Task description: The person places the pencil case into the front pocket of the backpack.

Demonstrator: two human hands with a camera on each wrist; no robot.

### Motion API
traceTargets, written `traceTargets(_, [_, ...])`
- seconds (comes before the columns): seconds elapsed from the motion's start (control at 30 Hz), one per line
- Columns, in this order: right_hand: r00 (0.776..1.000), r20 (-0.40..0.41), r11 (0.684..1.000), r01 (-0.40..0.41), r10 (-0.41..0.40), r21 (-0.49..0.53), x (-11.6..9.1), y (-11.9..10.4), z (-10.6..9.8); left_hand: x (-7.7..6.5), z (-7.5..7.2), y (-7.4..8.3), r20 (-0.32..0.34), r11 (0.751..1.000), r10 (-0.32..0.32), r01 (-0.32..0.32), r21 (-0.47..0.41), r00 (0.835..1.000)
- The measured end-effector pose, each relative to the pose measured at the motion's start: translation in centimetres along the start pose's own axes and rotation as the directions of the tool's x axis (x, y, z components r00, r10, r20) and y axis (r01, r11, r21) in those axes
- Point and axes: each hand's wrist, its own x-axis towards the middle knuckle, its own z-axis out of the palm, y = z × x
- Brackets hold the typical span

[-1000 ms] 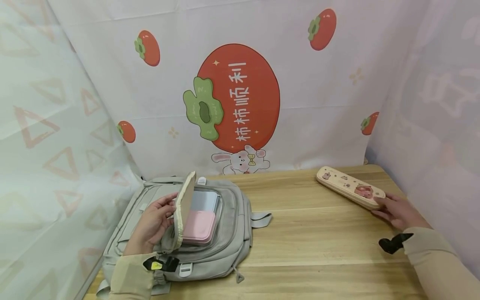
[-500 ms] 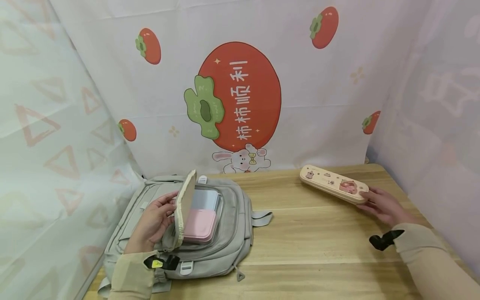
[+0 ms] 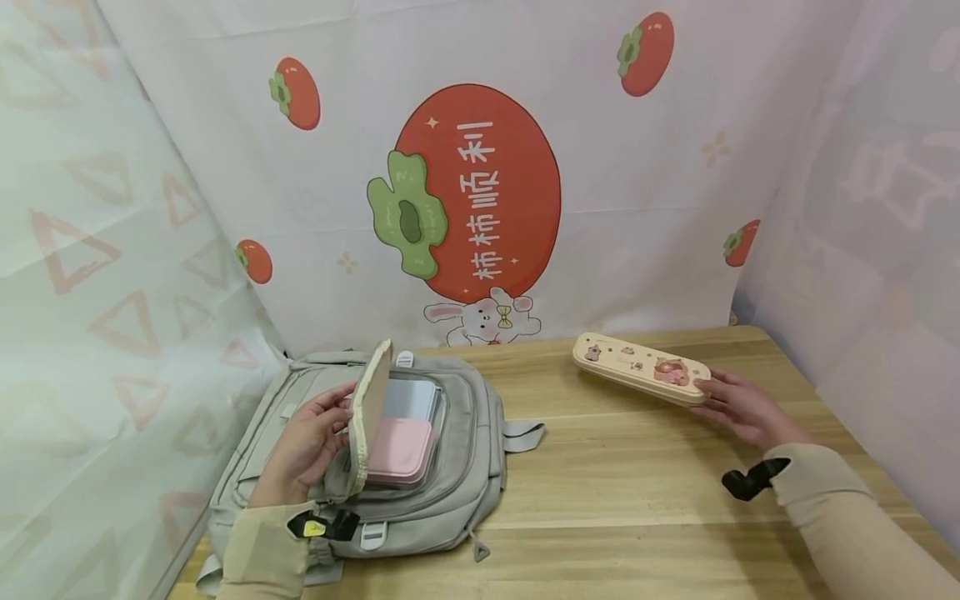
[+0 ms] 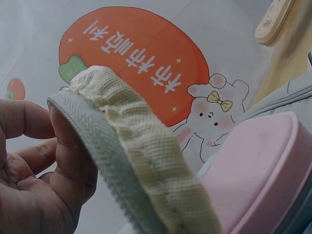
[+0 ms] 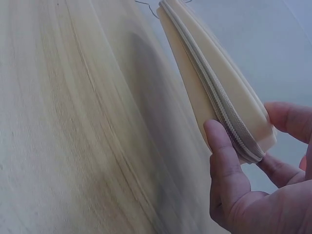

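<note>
A grey backpack lies on the table at the left, its front pocket unzipped. My left hand pinches the pocket's flap by its zipper edge and holds it raised. Inside the pocket sit a pink case and a light blue one. In the left wrist view the flap's cream lining stands beside the pink case. At the right, my right hand grips one end of a cream pencil case with cartoon stickers. The right wrist view shows its zipper and the thumb underneath.
The wooden table runs to a printed cloth at the back. Cloth walls close both sides. A grey strap sticks out from the backpack's right side, and a zipper pull hangs at its front.
My right hand has carried the pencil case leftward across the table, toward the backpack. The left hand and the raised flap have stayed in place.
</note>
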Motion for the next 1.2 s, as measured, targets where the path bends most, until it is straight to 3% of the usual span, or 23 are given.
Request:
traceTargets(0.63, [0.999,0.036,0.999,-0.010,0.009,0.036,0.3,-1.1,3.8,0.0,-0.1,-0.2,0.013,0.999,0.011,-0.011,-0.031,1.000])
traceTargets(1.2, [0.998,0.056,1.000,-0.012,0.012,0.008,1.4,-1.1,6.5,0.0,-0.1,0.0,-0.004,1.000,-0.004,0.004,-0.031,1.000])
